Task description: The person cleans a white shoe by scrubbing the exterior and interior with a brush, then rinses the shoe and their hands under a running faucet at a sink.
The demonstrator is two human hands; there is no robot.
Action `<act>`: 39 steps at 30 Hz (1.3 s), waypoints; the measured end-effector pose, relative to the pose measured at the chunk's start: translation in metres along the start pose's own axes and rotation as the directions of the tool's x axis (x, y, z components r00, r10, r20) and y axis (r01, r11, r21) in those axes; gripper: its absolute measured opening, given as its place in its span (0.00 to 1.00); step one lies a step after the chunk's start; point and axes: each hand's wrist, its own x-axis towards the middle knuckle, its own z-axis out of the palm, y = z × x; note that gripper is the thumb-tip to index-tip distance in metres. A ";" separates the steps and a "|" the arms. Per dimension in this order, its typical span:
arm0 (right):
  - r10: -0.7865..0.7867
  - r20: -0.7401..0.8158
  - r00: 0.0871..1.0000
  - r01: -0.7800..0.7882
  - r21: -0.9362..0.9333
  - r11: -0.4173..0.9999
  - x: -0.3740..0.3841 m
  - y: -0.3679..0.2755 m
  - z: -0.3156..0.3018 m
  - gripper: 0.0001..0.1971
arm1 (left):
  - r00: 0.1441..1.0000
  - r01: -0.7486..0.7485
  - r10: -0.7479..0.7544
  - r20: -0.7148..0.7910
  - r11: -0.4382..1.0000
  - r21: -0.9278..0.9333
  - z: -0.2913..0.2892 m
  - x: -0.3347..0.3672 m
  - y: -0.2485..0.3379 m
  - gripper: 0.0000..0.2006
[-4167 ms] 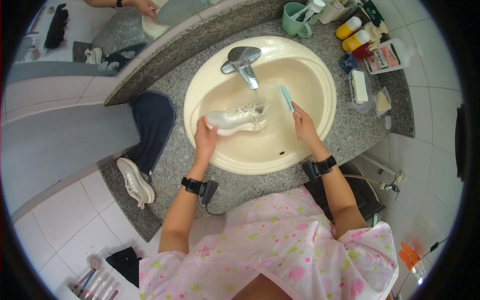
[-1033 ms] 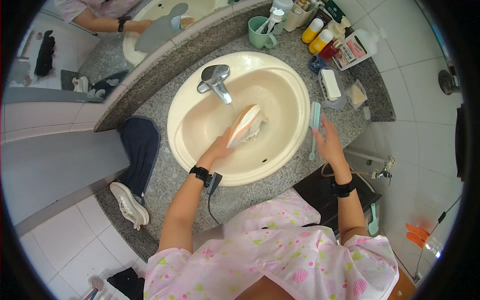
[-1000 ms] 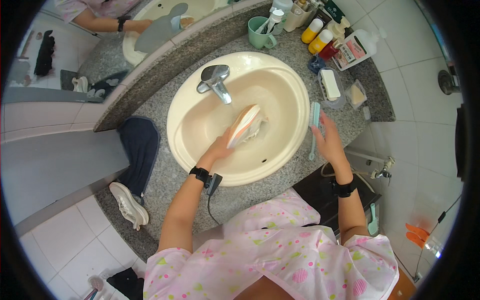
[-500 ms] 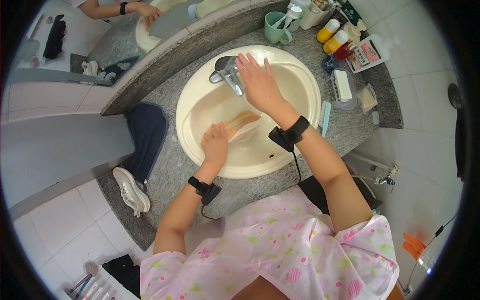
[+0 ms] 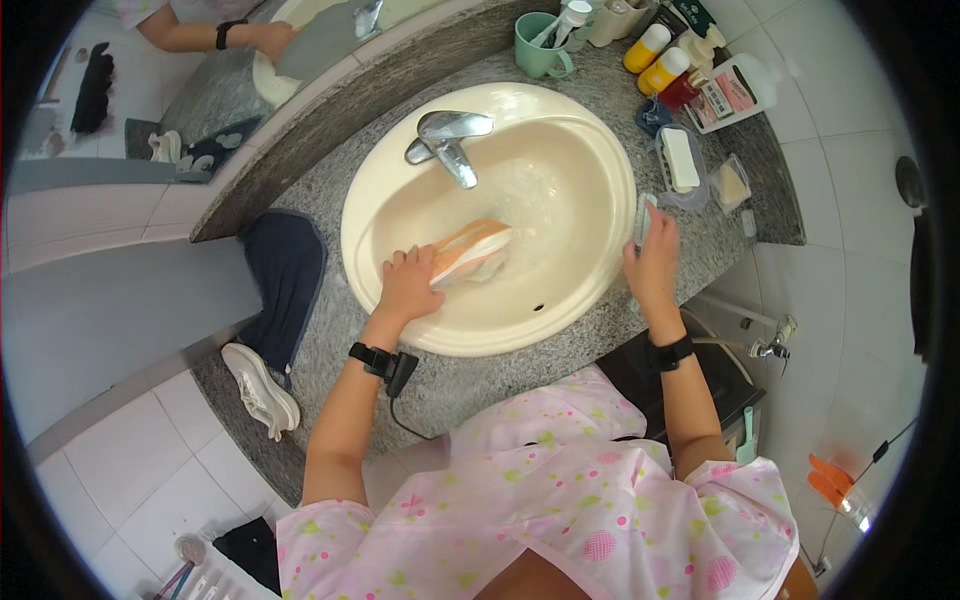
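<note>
In the cream oval sink (image 5: 590, 300), a wet shoe (image 5: 470, 248) lies on its side, its tan-orange sole edged with white. My left hand (image 5: 408, 285) grips its near left end, fingers pressed over it. To the right of the sink, my right hand (image 5: 655, 260) closes around a slim light-blue brush (image 5: 644, 212) at the counter's edge. Part of that brush is hidden under the fingers. Over the far side of the basin stands the chrome faucet (image 5: 452, 150), which neither hand touches.
A white shoe (image 5: 260, 390) and a dark blue cloth (image 5: 285, 280) lie on the left of the granite counter (image 5: 330, 400). At the back are a green mug (image 5: 538, 50) and several bottles (image 5: 665, 72). A soap dish (image 5: 682, 165) sits to the right.
My right hand has left the faucet and come down right to the light-blue brush. The left hand has shifted slightly, and the shoe in it has tilted.
</note>
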 end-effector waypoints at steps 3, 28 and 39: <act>0.233 0.116 0.965 -0.229 -0.053 0.972 -0.030 0.033 0.010 0.31 | 0.939 0.139 -0.086 0.333 0.981 -0.137 -0.005 0.011 0.001 0.30; -0.026 0.687 0.726 0.009 0.028 1.000 0.040 -0.050 0.182 0.24 | 0.969 0.186 -0.229 -0.098 0.927 -0.326 -0.008 -0.044 0.008 0.26; -0.294 0.602 0.742 0.026 0.412 0.911 -0.040 -0.133 0.133 0.25 | 0.888 0.387 -0.457 -0.042 0.795 -0.467 0.019 -0.035 0.004 0.14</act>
